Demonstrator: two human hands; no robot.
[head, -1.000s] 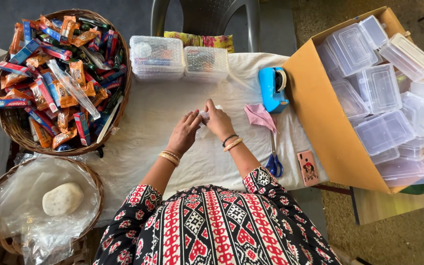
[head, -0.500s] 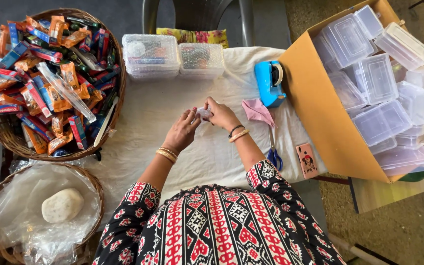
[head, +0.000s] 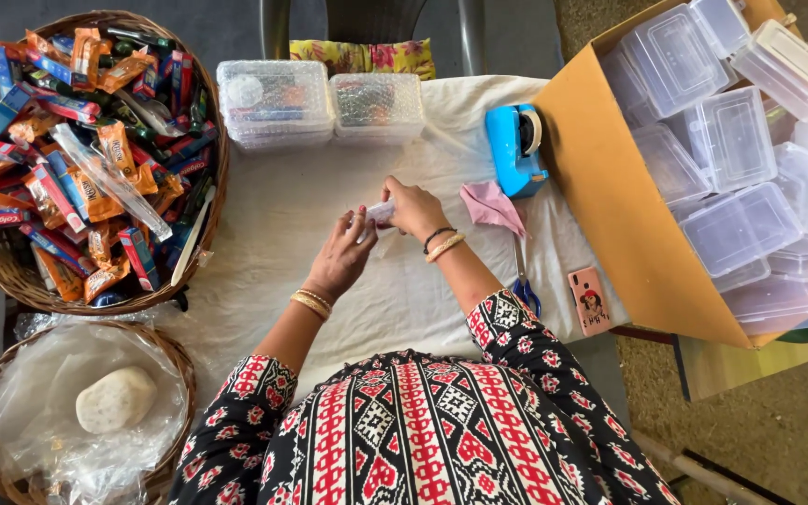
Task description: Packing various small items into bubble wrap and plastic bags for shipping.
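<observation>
Packet point(head: 381, 213), small and clear, held between both hands above the middle of the white cloth point(head: 273, 234); too small to tell its contents. Right hand point(head: 411, 208) pinches one end, fingers closed on it. Left hand point(head: 343, 257) meets it from the other side, fingertips touching the packet, so the two hands are together on the one thing. It is lifted just clear of the cloth, probably so both ends can be worked at once.

Just right of the hands lies a pink folded piece point(head: 490, 206), and beyond it a blue tape dispenser point(head: 516, 148), both within easy reach of the right hand. Scissors point(head: 524, 281) lie on the cloth below the pink piece, handles toward the person. A phone in a pink case point(head: 591, 301) sits near the table edge, out of the working area.

At the far side of the cloth stand two bubble-wrapped boxes point(head: 320, 101), side by side.

Left, a large wicker basket point(head: 208, 234) heaped with wrapped sachets, toothpaste boxes and toothbrushes. Below it, a smaller basket point(head: 175, 360) lined with clear plastic holds one pale round lump point(head: 116, 398).

Right, a tilted cardboard carton point(head: 610, 196) full of empty clear lidded containers point(head: 736, 140), its opening turned toward the person.
</observation>
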